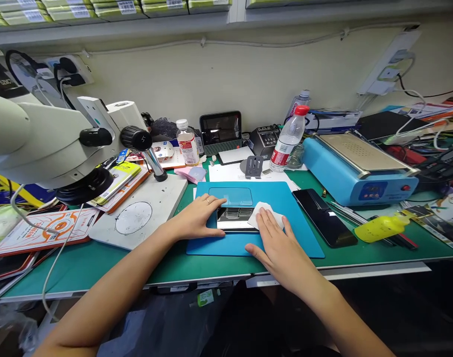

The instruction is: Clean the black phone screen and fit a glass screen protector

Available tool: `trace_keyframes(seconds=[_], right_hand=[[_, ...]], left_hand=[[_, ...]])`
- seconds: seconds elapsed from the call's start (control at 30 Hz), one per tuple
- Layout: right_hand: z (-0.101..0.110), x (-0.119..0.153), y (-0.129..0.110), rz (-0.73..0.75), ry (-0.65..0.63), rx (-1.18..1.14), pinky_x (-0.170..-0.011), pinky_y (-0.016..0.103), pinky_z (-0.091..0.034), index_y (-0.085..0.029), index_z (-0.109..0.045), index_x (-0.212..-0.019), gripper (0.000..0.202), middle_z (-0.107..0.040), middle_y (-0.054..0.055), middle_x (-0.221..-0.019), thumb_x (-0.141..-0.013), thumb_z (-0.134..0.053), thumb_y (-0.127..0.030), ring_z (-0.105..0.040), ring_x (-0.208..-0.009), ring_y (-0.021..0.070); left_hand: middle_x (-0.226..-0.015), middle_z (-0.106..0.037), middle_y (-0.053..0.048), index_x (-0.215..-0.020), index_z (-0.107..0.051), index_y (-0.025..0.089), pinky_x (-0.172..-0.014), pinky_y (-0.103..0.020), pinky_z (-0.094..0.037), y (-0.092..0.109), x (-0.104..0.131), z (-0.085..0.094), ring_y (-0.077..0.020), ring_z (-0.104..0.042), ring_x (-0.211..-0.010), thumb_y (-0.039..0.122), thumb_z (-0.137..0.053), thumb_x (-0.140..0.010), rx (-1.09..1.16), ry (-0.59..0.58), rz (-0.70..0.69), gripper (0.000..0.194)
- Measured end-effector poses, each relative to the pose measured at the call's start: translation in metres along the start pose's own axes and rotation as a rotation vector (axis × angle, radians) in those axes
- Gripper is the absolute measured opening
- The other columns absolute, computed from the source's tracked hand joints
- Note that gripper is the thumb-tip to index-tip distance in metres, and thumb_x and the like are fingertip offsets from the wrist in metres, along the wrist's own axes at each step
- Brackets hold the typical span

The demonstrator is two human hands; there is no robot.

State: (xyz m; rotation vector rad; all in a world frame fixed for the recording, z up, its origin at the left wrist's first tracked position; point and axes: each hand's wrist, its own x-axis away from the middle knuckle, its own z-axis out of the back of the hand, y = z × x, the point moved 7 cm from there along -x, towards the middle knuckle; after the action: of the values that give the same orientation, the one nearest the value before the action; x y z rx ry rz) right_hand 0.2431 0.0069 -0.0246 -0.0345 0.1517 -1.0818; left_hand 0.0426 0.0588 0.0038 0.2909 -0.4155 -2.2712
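Observation:
A phone [233,224] with a dark, glossy, reflecting face lies on the blue mat [304,238]. My left hand [202,215] steadies its left end, thumb at the near edge and fingers at the far edge. My right hand [276,235] presses a folded white wipe [263,207] onto the right end of the phone, fingers stretched over it and thumb apart over the mat. Just beyond the phone rests a clear glass panel [233,194] with rounded corners. A second black phone-like panel [325,218] lies at the mat's right edge.
A microscope [47,139] on a pale base [162,198] stands at left. At right are a blue heating plate machine [360,168], a yellow bottle [380,228] and tweezers [349,213]. Behind the mat stand a red-capped bottle [288,141], a white-capped bottle [188,144] and a small screen [221,130].

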Motion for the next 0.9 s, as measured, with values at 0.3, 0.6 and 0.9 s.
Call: trace_keyframes(seconds=[0.3,0.6,0.9], right_hand=[[0.0,-0.009,-0.027,0.03,-0.049,0.014,-0.123,0.062,-0.03,0.008,-0.036,-0.155,0.098,-0.03,0.031,-0.164,-0.099,-0.031,-0.073,-0.029,-0.154,0.0423],[0.006,-0.031,-0.079,0.272,-0.061,-0.168,-0.126,0.058,-0.03,-0.001,-0.039,-0.157,0.093,-0.036,0.025,-0.164,-0.097,-0.042,-0.071,-0.031,-0.155,0.0367],[0.006,-0.012,-0.032,0.13,-0.084,-0.096,-0.124,0.062,-0.03,-0.001,-0.037,-0.157,0.086,-0.035,0.024,-0.164,-0.101,-0.033,-0.067,-0.033,-0.154,0.0362]], left_hand=[[-0.132,-0.06,-0.016,-0.152,-0.041,0.018,-0.104,-0.051,-0.047,0.0,-0.001,-0.001,-0.0331,-0.055,-0.119,0.058,-0.075,-0.085,0.0,0.011,-0.016,0.085],[-0.138,-0.057,-0.017,-0.152,-0.042,0.021,-0.106,-0.052,-0.048,0.002,0.001,-0.002,-0.0345,-0.056,-0.124,0.063,-0.078,-0.079,0.011,0.031,-0.042,0.091],[-0.138,-0.057,-0.016,-0.154,-0.039,0.022,-0.107,-0.05,-0.047,0.001,0.0,-0.003,-0.0337,-0.055,-0.124,0.064,-0.077,-0.08,0.016,0.022,-0.033,0.093]])
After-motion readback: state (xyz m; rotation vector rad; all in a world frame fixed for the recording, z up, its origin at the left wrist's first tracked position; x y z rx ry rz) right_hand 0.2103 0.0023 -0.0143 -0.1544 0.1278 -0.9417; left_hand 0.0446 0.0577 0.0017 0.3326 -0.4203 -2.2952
